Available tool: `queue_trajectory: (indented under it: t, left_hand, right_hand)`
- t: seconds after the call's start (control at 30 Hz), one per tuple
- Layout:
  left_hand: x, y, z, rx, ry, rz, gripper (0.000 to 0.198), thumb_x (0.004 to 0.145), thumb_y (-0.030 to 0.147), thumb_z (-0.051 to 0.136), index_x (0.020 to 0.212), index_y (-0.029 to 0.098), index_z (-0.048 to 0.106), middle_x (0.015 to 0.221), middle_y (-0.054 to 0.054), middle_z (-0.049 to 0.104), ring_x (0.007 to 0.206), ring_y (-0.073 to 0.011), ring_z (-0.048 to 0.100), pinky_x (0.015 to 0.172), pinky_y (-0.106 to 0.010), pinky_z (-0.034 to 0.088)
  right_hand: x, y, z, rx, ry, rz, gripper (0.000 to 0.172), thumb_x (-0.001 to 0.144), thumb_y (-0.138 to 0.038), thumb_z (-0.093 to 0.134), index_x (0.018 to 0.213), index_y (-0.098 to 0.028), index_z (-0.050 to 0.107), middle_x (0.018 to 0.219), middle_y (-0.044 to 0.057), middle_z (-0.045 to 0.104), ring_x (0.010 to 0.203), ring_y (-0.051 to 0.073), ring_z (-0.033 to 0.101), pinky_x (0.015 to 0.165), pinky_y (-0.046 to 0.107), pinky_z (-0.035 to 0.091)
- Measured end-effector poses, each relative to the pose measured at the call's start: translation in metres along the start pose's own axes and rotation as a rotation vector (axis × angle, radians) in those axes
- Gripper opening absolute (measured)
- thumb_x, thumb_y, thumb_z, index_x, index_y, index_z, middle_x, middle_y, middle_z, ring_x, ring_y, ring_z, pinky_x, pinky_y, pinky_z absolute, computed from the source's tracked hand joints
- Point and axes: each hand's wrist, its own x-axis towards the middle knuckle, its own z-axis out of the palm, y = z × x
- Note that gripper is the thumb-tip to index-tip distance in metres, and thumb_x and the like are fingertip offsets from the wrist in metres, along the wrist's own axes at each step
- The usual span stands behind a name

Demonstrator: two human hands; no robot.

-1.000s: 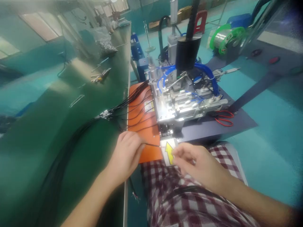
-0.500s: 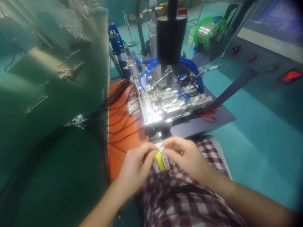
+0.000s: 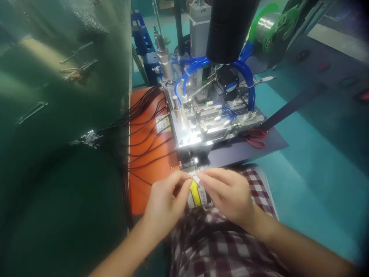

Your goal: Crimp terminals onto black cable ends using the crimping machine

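Observed left hand [image 3: 166,199] pinching dark wire [image 3: 144,181] between thumb and forefinger, over the tip of the arrow label [image 3: 196,197]. Noted right hand [image 3: 235,197] beside that tip; cannot tell whether pinching. Recorded orange plate [image 3: 141,202] left of the label.

A maroon and white checked garment [image 3: 239,250], seemingly loose where it blurs, is worn with forearms [image 3: 131,238] bare.

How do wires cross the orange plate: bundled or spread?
Partly spread: orange plate shows between lower black wires; upper wires bunch.
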Motion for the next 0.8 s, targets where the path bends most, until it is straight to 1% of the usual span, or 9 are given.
queue_trajectory:
  t: [0.13,0.3,0.37,0.43,0.53,0.6,0.67,0.73,0.8]
  left_hand:
    - [-0.001,0.002,0.0,0.034,0.024,0.011,0.014,0.09,0.03,0.053,0.081,0.023,0.061,0.071,0.003,0.067,0.056,-0.0108,0.057,0.051,-0.022,0.045]
    - [-0.003,0.0,0.001,0.022,0.052,0.019,0.011,0.091,0.029,0.053,0.086,0.024,0.062,0.072,0.003,0.067,0.057,-0.0111,0.058,0.051,-0.022,0.047]
    - [-0.004,-0.001,0.002,0.027,0.056,0.042,0.011,0.091,0.028,0.053,0.089,0.024,0.063,0.071,0.003,0.066,0.055,-0.0105,0.057,0.05,-0.022,0.046]
    - [-0.005,-0.001,0.003,0.058,0.067,0.093,0.011,0.091,0.027,0.052,0.09,0.024,0.063,0.075,0.002,0.067,0.057,-0.0104,0.057,0.051,-0.022,0.047]
    - [-0.006,-0.001,0.003,0.126,0.103,0.187,0.009,0.091,0.024,0.053,0.091,0.024,0.062,0.079,0.001,0.068,0.062,-0.0114,0.059,0.054,-0.023,0.048]
    - [-0.005,0.002,0.001,0.132,0.096,0.224,0.01,0.091,0.022,0.052,0.092,0.025,0.061,0.08,0.0,0.066,0.067,-0.0132,0.06,0.059,-0.025,0.05]
    - [-0.003,0.005,-0.001,0.092,0.039,0.217,0.015,0.092,0.022,0.051,0.103,0.026,0.061,0.089,-0.003,0.065,0.078,-0.0162,0.061,0.067,-0.028,0.052]
    - [0.001,0.009,-0.004,0.024,-0.041,0.183,0.025,0.092,0.023,0.051,0.116,0.027,0.059,0.099,-0.005,0.064,0.088,-0.0184,0.06,0.075,-0.031,0.054]
    - [0.004,0.012,-0.006,-0.052,-0.084,0.141,0.029,0.093,0.024,0.05,0.119,0.03,0.06,0.102,-0.005,0.062,0.09,-0.0182,0.06,0.076,-0.03,0.054]
  right_hand:
    - [-0.004,0.004,0.001,-0.059,0.039,-0.051,0.025,0.089,-0.014,0.057,0.109,-0.022,0.069,0.099,0.005,0.076,0.079,0.014,0.069,0.061,0.027,0.043]
    - [-0.004,-0.001,0.004,0.007,0.065,-0.045,0.023,0.088,-0.012,0.059,0.103,-0.023,0.071,0.096,0.004,0.077,0.078,0.014,0.07,0.06,0.026,0.044]
    - [-0.001,-0.006,0.007,0.147,0.094,0.085,0.014,0.086,-0.014,0.062,0.092,-0.021,0.072,0.089,0.003,0.077,0.076,0.014,0.07,0.061,0.025,0.047]
    - [0.004,-0.012,0.009,0.336,0.122,0.334,0.007,0.084,-0.016,0.065,0.08,-0.019,0.071,0.078,0.002,0.075,0.067,0.014,0.067,0.059,0.024,0.05]
    - [0.011,-0.018,0.01,0.599,0.053,0.66,0.008,0.08,-0.019,0.068,0.072,-0.018,0.067,0.064,-0.001,0.067,0.05,0.01,0.058,0.047,0.021,0.046]
    - [0.015,-0.019,0.008,0.754,-0.045,0.772,0.01,0.08,-0.023,0.067,0.072,-0.017,0.067,0.055,-0.004,0.059,0.043,0.008,0.052,0.041,0.019,0.042]
    - [0.018,-0.018,0.004,0.876,-0.114,0.855,0.012,0.08,-0.028,0.066,0.075,-0.017,0.067,0.047,-0.007,0.051,0.039,0.007,0.047,0.039,0.018,0.039]
    - [0.021,-0.017,-0.001,0.961,-0.166,0.898,0.015,0.08,-0.031,0.066,0.076,-0.016,0.068,0.044,-0.008,0.048,0.038,0.006,0.045,0.038,0.018,0.039]
    - [0.024,-0.015,-0.004,1.029,-0.209,0.917,0.016,0.08,-0.032,0.066,0.076,-0.016,0.067,0.044,-0.009,0.048,0.038,0.005,0.043,0.039,0.017,0.039]
